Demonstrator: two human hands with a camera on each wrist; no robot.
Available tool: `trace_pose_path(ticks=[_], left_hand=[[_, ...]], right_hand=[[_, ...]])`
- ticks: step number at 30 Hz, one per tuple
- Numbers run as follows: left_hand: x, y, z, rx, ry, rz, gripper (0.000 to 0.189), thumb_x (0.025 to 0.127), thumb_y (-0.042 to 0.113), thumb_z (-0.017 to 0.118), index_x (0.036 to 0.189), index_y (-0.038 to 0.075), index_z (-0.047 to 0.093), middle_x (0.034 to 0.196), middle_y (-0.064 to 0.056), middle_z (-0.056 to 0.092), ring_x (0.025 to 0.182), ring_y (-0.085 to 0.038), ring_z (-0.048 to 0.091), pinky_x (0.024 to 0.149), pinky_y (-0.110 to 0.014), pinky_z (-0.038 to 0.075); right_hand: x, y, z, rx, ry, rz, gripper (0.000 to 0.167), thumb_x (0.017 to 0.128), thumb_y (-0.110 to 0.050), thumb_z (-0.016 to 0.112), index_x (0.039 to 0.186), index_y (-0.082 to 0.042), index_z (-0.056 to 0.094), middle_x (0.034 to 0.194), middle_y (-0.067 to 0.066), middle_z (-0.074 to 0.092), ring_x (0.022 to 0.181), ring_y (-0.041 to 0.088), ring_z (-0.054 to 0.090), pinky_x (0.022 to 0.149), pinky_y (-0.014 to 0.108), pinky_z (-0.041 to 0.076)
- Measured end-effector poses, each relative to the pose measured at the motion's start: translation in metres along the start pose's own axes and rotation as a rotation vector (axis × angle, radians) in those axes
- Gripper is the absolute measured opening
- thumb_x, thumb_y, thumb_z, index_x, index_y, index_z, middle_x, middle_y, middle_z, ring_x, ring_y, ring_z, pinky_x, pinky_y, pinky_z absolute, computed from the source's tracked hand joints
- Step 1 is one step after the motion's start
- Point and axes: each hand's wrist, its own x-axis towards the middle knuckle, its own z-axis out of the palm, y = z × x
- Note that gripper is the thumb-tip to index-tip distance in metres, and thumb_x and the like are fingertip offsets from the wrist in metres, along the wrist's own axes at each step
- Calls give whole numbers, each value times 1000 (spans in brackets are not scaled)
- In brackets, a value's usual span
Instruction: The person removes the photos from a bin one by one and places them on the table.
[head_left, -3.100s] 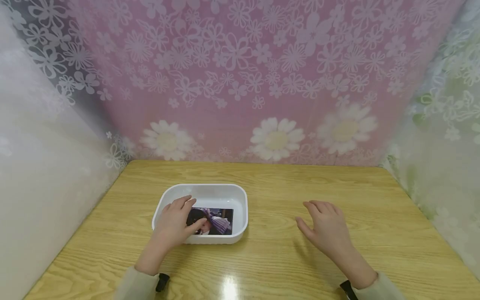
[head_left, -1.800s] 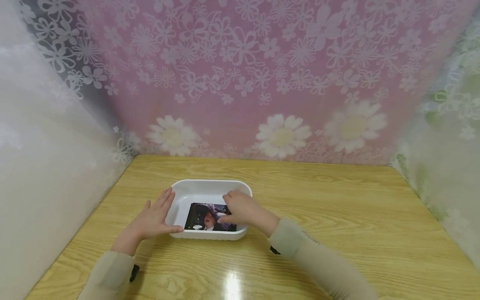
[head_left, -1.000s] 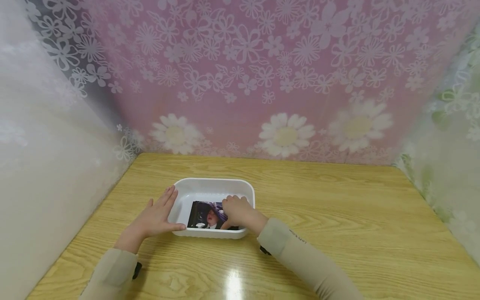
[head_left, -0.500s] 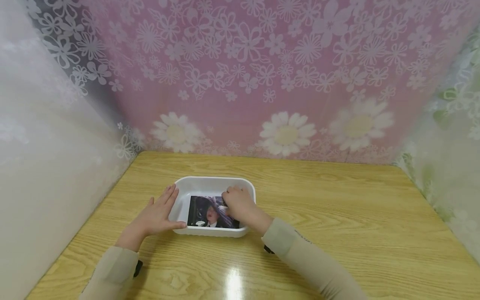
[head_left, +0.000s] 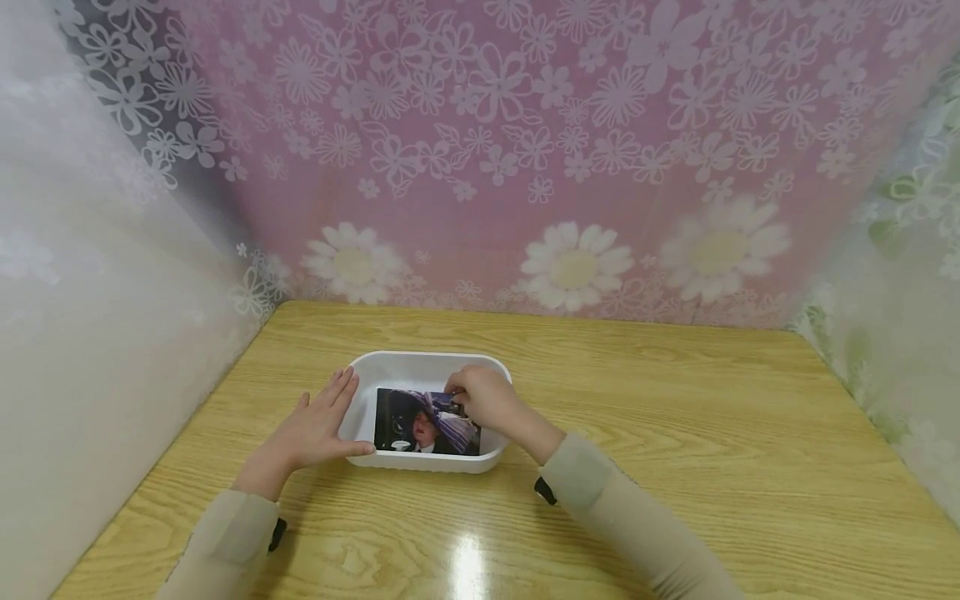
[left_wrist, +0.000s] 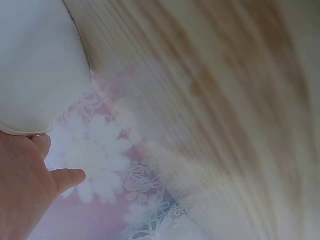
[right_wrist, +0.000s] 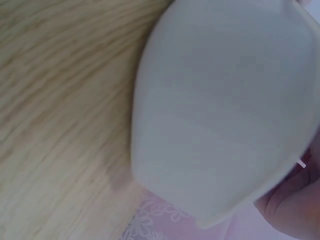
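A white rectangular tray (head_left: 431, 462) stands on the wooden table, left of centre. Inside it lies a dark photo print (head_left: 401, 417) of a person in a striped purple hat. My left hand (head_left: 307, 433) is spread along the tray's left end, its thumb at the front rim and its straight fingers at the far left rim. With fingertips curled, my right hand (head_left: 483, 400) pinches the photo near its far right corner. The right wrist view shows the tray's outer wall (right_wrist: 215, 100), which hides most of the fingers.
The wooden table (head_left: 637, 400) extends right of the tray and in front of it. A pink floral curtain (head_left: 480, 217) hangs along the far edge, and pale floral sheets (head_left: 105, 333) flank both sides.
The right hand came across from the right side into the tray and now pinches the photo, which has shifted slightly toward the far side. The left hand moved from over the photo to the tray's left end.
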Motion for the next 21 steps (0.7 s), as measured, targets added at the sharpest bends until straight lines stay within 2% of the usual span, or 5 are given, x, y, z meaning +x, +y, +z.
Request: trace_pose_path(ticks=[4,9,17,21], left_hand=[[0,0,0,-7,11,9,105,71,64,56,140,-2,13,146,-16,7,132,-31,5,92,-65,13],[-1,-1,0,-6,12,9,104,72,64,54,140,-3,13,146,-17,7,132,-32,5,92,-66,13],[1,0,0,4,14,20,104,72,65,54,139,-5,15,146,-17,9,132,-32,7,91,-66,15],[1,-1,-1,7,11,12,105,72,66,53,139,-5,14,146,-17,8,132,-32,7,92,-66,14]], right_hand=[[-2,1,-7,145,-35,52,13,80,2,60,85,-7,69,76,1,63,72,14,58,66,27,46],[-6,5,-21,329,-62,178,14,84,0,57,90,-6,68,80,2,62,70,14,57,62,26,46],[-17,27,-51,505,59,385,12,86,-3,55,95,-2,62,89,8,60,80,21,56,67,32,46],[-26,41,-60,679,97,477,13,88,-1,51,98,4,57,89,10,56,79,20,54,63,30,47]])
